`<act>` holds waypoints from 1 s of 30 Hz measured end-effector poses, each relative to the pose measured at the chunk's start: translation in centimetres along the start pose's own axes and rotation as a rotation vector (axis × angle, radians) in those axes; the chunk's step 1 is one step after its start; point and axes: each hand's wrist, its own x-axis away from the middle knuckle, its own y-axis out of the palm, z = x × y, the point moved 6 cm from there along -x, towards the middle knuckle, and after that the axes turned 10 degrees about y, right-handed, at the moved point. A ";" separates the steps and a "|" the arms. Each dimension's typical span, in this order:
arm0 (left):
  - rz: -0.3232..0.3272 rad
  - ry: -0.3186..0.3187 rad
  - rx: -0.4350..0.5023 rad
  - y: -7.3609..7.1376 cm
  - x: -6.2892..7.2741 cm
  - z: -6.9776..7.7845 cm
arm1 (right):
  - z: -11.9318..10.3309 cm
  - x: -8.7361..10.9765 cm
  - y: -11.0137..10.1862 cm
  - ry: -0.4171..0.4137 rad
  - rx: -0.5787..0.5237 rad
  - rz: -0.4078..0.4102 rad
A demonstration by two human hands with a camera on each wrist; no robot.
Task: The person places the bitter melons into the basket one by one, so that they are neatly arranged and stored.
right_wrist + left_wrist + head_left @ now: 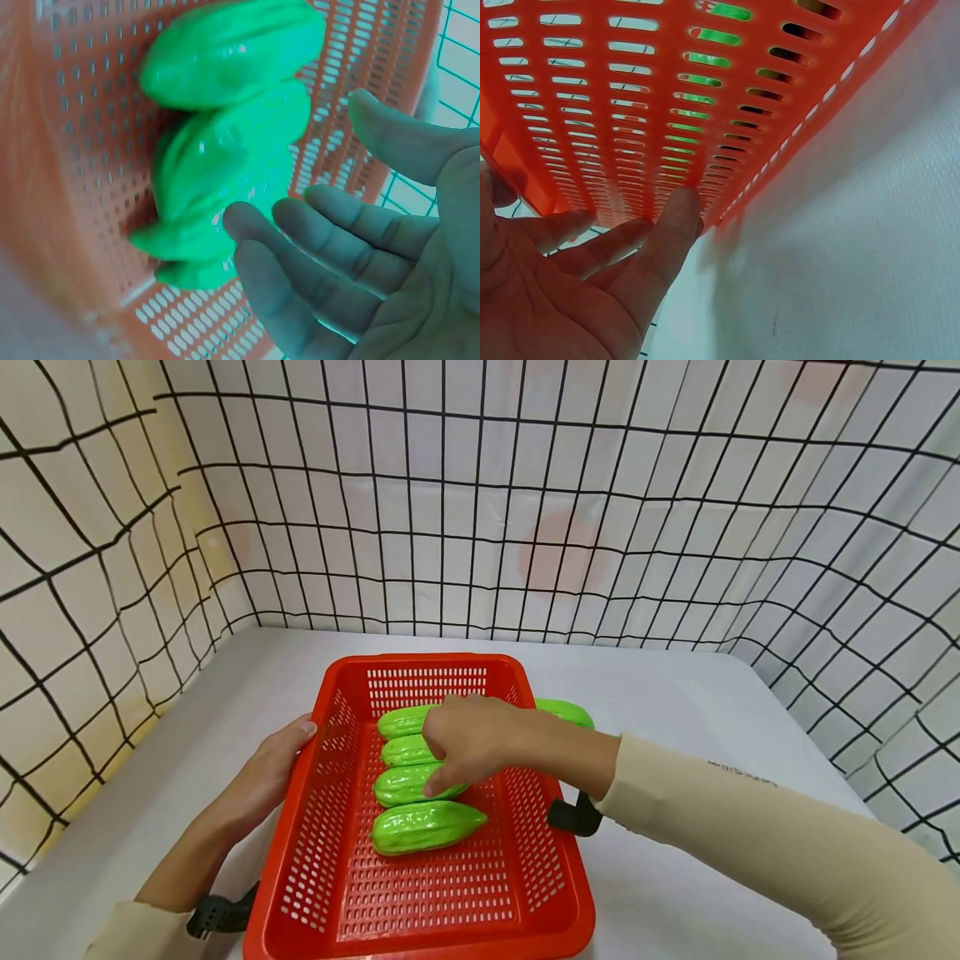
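Several glossy, ridged bitter melons [427,827] lie side by side in a red plastic basket [427,902], in a row from its far half to its middle. My left hand [258,777] grips the basket's left rim, thumb at the top edge; in the left wrist view its fingers [667,240] lie against the perforated outer wall. Over the melons hovers my right hand [472,739], covering the right ends of some of them. In the right wrist view its fingers [322,232] are loosely spread and hold nothing. Another bitter melon [566,712] lies outside the basket, beyond its right wall, partly hidden.
A white surface [675,710] lies under the basket. Black wire mesh [450,510] stands at the back and along both sides, with pale sheeting behind it. Dark straps [217,917] are around the wrists.
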 end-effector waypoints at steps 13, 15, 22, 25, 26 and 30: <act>-0.005 -0.002 0.004 0.0 0.1 0.0 | 4.3 1.6 -3.0 0.036 -0.122 0.168; -0.005 0.001 0.003 0.0 0.1 0.0 | 5.1 2.0 -3.1 0.036 -0.154 0.190; -0.008 0.003 0.015 0.0 0.1 0.1 | 7.9 2.8 -2.7 0.038 -0.230 0.240; -0.009 -0.004 0.025 0.0 0.1 0.1 | 8.8 3.1 -2.2 0.044 -0.237 0.245; -0.009 -0.006 0.029 0.0 0.1 0.1 | 9.1 3.2 -2.0 0.048 -0.241 0.247; -0.010 -0.008 0.030 0.1 0.1 0.1 | 10.2 3.6 -1.7 0.054 -0.257 0.276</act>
